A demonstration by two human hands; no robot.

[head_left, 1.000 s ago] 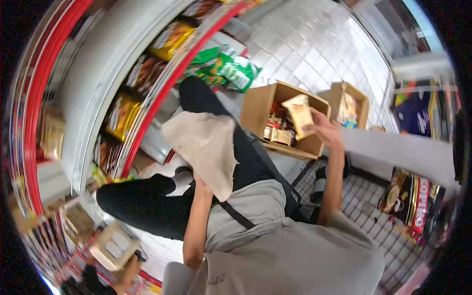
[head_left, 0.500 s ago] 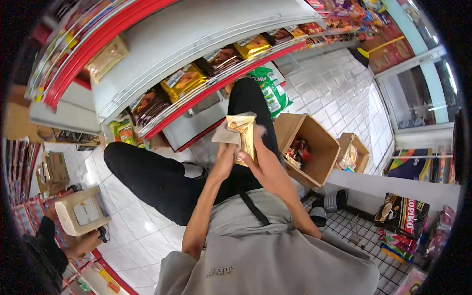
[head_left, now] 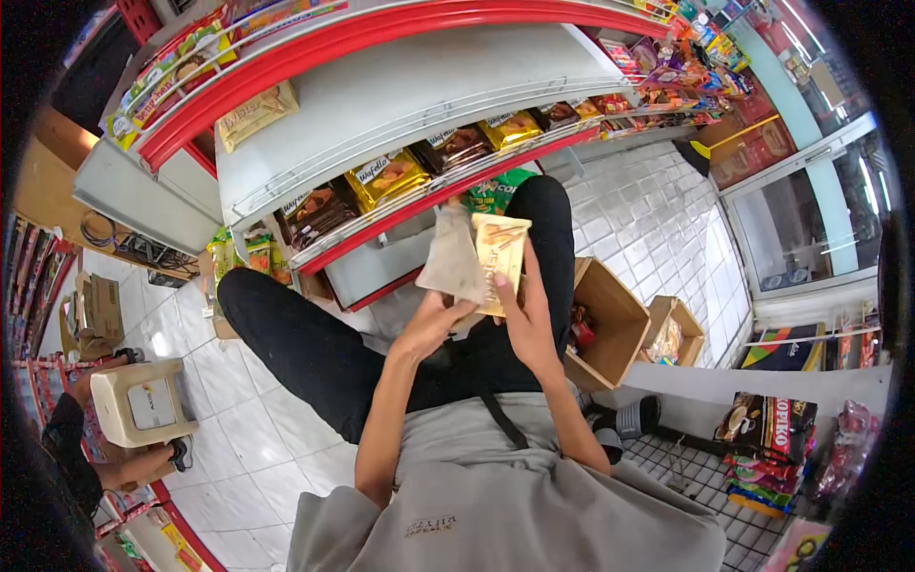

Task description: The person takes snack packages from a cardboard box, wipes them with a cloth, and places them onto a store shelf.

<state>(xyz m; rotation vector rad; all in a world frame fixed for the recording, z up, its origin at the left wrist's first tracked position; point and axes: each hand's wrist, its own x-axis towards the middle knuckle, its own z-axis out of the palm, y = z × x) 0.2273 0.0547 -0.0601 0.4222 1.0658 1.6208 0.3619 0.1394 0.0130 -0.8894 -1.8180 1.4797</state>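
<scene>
Below "Wafello" packs (head_left: pixel 388 176), the right hand (head_left: pixel 532 324) holds a yellow packet (head_left: pixel 499 262).

The head view looks from the person's head down over the shirt (head_left: pixel 534 505) to the left hand (head_left: pixel 431 326) and right hand (head_left: pixel 527 324), close below, and faces forward to the shelf (head_left: pixel 419 81), farther off.

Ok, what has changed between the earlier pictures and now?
The cream pack has moved left, from over the larger cardboard box to in front of the lap, beside the cloth. The head view has turned too. The right hand still holds the pack, the left hand the cloth; I see nothing let go.
</scene>
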